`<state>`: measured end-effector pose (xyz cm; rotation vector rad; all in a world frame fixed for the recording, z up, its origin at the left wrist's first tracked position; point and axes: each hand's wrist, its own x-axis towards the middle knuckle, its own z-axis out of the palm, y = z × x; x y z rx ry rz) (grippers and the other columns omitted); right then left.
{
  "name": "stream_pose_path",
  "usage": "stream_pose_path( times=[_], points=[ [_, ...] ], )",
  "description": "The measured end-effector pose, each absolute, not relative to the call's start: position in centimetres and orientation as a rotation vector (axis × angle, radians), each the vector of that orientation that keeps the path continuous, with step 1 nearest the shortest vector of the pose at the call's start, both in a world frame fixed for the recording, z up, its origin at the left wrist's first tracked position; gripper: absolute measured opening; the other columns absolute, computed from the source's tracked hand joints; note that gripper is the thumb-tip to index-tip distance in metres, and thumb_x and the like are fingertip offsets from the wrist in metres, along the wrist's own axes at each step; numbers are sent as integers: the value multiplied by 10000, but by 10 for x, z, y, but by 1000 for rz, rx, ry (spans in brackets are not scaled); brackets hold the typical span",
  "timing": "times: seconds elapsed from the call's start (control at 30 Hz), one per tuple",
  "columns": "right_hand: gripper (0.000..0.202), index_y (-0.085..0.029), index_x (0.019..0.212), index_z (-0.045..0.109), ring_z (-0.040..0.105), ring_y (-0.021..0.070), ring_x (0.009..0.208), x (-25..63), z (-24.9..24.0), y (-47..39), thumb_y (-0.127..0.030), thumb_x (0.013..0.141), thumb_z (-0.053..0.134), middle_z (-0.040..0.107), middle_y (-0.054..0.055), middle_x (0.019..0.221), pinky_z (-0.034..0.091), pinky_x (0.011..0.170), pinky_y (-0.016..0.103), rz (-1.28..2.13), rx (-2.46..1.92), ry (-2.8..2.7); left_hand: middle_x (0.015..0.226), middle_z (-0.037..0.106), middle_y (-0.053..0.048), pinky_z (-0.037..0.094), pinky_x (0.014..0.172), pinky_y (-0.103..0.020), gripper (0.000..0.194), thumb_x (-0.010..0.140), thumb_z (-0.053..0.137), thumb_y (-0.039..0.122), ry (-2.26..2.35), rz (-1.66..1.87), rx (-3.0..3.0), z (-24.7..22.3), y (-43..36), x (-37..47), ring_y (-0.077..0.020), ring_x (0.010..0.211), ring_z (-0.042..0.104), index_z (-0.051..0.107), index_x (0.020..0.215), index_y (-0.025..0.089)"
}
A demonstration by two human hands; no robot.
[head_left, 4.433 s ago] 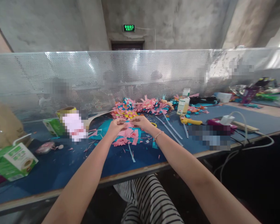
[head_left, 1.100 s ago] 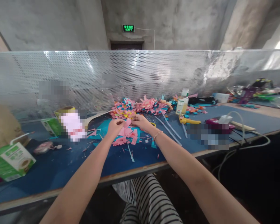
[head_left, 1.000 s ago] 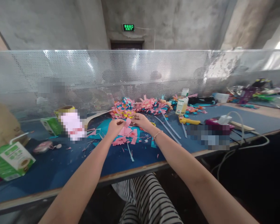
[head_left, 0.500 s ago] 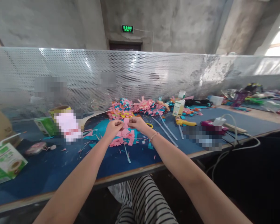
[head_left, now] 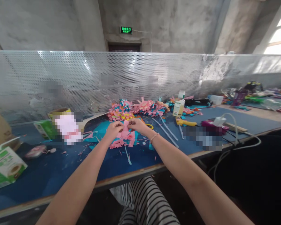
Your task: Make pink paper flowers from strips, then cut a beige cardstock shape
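Observation:
Between my two hands is a small strip of pink paper, pinched from both sides. My left hand has thumb and fingertips closed on its left edge. On the other edge, my right hand grips with bent fingers; a thin bracelet circles that wrist. Just below the hands lie several pink paper pieces on a teal sheet. Pink, blue and yellow paper flowers are heaped right behind my hands. Yellow scissor handles show in part beside my right wrist.
Clear glue sticks and a yellow glue gun lie to the right, near a bottle. At left are a phone, a tape roll and a drink carton. A perforated metal screen backs the table.
Both hands stay nearly in place, still pinching the pink paper, which now looks slightly narrower and more upright. The camera view has shifted a little.

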<state>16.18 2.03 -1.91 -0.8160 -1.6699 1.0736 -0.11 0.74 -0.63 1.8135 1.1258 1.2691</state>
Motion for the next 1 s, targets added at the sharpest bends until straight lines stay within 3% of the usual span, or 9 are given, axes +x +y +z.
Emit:
stream_pose_path(
  times=[0.33,0.63,0.87,1.0],
  points=[
    [250,-158,780,527,546,84,578,161,-16,20,-231,594,676,550,-37,651,469,510,206,1115,-830,-1572,595,609,-16,491,599,-293,246,554,702,348,1148,1319,1825,-9,10,-3,-139,567,571,583,650,155],
    [286,-157,738,529,506,84,540,162,-16,21,-297,578,720,526,-49,594,447,501,213,1004,-858,-1671,714,650,-43,512,685,-337,365,550,718,439,1071,1225,1678,-9,8,2,-177,666,626,609,741,147],
    [310,-156,758,551,528,98,565,160,-20,25,-316,559,727,561,-33,600,431,529,218,969,-790,-1772,607,599,-16,495,608,-297,306,622,668,445,1100,1244,1831,-12,12,-2,-156,585,588,563,649,160],
    [255,-159,699,525,504,87,540,162,-19,23,-325,595,688,530,-44,582,428,513,214,937,-818,-1762,707,642,-34,507,617,-291,256,630,652,381,1109,1263,1820,-12,13,-2,-159,639,602,606,726,148]
  ],
)
